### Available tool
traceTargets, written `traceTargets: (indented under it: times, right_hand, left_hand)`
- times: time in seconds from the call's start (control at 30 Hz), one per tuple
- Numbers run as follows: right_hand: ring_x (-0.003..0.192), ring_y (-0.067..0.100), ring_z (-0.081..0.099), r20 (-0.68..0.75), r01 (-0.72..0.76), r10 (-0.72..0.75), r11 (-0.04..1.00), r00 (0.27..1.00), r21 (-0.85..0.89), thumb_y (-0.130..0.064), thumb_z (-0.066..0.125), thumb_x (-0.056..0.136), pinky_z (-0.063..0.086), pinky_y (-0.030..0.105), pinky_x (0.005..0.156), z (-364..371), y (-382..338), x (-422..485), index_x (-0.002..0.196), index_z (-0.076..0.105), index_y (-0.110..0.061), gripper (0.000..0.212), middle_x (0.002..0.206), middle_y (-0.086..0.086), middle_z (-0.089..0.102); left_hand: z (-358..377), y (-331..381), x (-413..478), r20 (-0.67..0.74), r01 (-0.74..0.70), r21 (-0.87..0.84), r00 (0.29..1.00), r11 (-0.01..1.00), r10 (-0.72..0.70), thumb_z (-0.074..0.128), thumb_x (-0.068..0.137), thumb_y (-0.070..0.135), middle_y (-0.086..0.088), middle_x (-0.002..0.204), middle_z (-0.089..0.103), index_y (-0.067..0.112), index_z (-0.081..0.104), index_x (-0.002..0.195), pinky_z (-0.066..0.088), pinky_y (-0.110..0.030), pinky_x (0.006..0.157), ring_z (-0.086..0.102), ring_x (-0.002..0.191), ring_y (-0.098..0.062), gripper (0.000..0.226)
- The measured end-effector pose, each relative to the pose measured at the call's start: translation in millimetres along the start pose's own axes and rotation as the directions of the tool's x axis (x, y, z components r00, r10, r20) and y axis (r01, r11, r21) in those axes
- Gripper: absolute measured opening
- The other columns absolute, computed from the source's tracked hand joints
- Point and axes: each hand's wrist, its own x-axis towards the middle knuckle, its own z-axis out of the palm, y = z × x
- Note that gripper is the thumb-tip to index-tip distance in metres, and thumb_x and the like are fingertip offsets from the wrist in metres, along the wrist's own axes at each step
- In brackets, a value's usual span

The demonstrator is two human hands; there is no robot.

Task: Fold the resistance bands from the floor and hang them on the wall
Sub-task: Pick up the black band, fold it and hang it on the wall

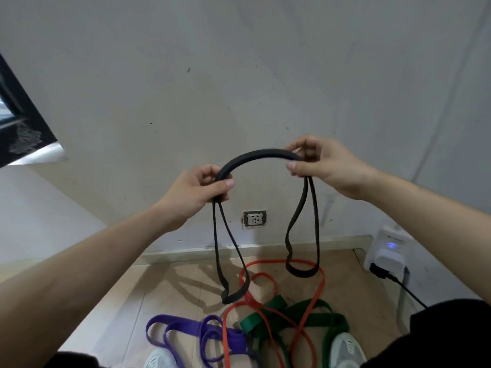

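**Black band held up in both hands before the wall**

The black band is held doubled in the air, arched between the two hands in front of the wall. The left hand is closed round its left end, with the thumb pressed on top. The right end is pinched between thumb and fingers of the right hand. A loop hangs from each hand; whether the left loop touches the floor cannot be told. A red band, a green band and a purple band are seen tangled on the floor nearby, their near parts cut off by the picture's edge. A socket is seen between the loops.
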Motion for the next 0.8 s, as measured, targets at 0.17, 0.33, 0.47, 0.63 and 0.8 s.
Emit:
traceTargets:
  times: [0.17, 0.33, 0.47, 0.63, 0.8]
  right_hand:
    - [0.09, 0.019, 0.066, 0.211, -0.066, 0.092, 0.99, 0.973, -0.124, -0.006, 0.077, 0.084, 0.054, 0.038, 0.093, 24.4, 8.4, -4.5, 0.111, 0.068, -0.009, 0.029, 0.097, 0.015, 0.07]
    - [0.11, 0.024, 0.068, 0.224, 0.003, -0.009, 1.0, 0.975, 0.028, -0.006, 0.074, 0.088, 0.054, 0.029, 0.098, 59.8, -3.3, -2.4, 0.12, 0.064, -0.005, 0.034, 0.117, 0.017, 0.07]
    - [0.108, 0.026, 0.069, 0.163, 0.041, -0.041, 0.999, 0.986, 0.006, -0.005, 0.07, 0.091, 0.054, 0.034, 0.1, 70.4, -3.0, 2.9, 0.117, 0.065, -0.001, 0.027, 0.113, 0.022, 0.07]
    - [0.088, 0.018, 0.067, 0.18, 0.032, -0.015, 0.995, 0.984, -0.094, -0.01, 0.066, 0.094, 0.055, 0.03, 0.079, 73.6, -2.8, 7.6, 0.111, 0.065, -0.008, 0.017, 0.096, 0.011, 0.071]
    - [0.088, 0.029, 0.069, 0.158, 0.109, -0.089, 0.987, 0.983, -0.123, -0.012, 0.068, 0.094, 0.063, 0.039, 0.075, 74.8, -9.1, 7.1, 0.128, 0.06, -0.016, 0.035, 0.098, 0.025, 0.067]
  left_hand:
    - [5.2, 14.3, 2.6, -0.017, -0.077, -0.079, 0.997, 0.994, 0.076, 0.07, 0.092, 0.009, 0.0, 0.079, 0.066, 0.003, 0.07, 0.106, 0.058, -0.023, 0.08, 0.066, 0.074, -0.012, 0.015]
    - [17.6, 19.5, 1.5, 0.034, -0.146, -0.035, 0.989, 0.989, 0.147, 0.074, 0.089, 0.011, -0.007, 0.091, 0.072, 0.005, 0.072, 0.104, 0.057, -0.025, 0.081, 0.066, 0.082, -0.015, 0.016]
    - [10.9, 20.3, 2.6, -0.026, -0.156, -0.056, 0.988, 0.986, 0.155, 0.072, 0.091, 0.01, -0.006, 0.09, 0.071, 0.005, 0.072, 0.104, 0.055, -0.021, 0.076, 0.065, 0.078, -0.01, 0.014]
    - [-1.8, 8.1, 2.2, -0.017, -0.144, 0.04, 0.989, 0.989, 0.145, 0.074, 0.09, 0.015, -0.014, 0.095, 0.072, 0.005, 0.073, 0.107, 0.06, -0.032, 0.087, 0.067, 0.087, -0.018, 0.02]
    - [-8.3, -1.8, -3.6, 0.017, -0.098, 0.105, 0.995, 0.99, 0.097, 0.075, 0.09, 0.017, 0.003, 0.087, 0.076, 0.015, 0.073, 0.104, 0.056, -0.023, 0.081, 0.073, 0.087, -0.014, 0.015]
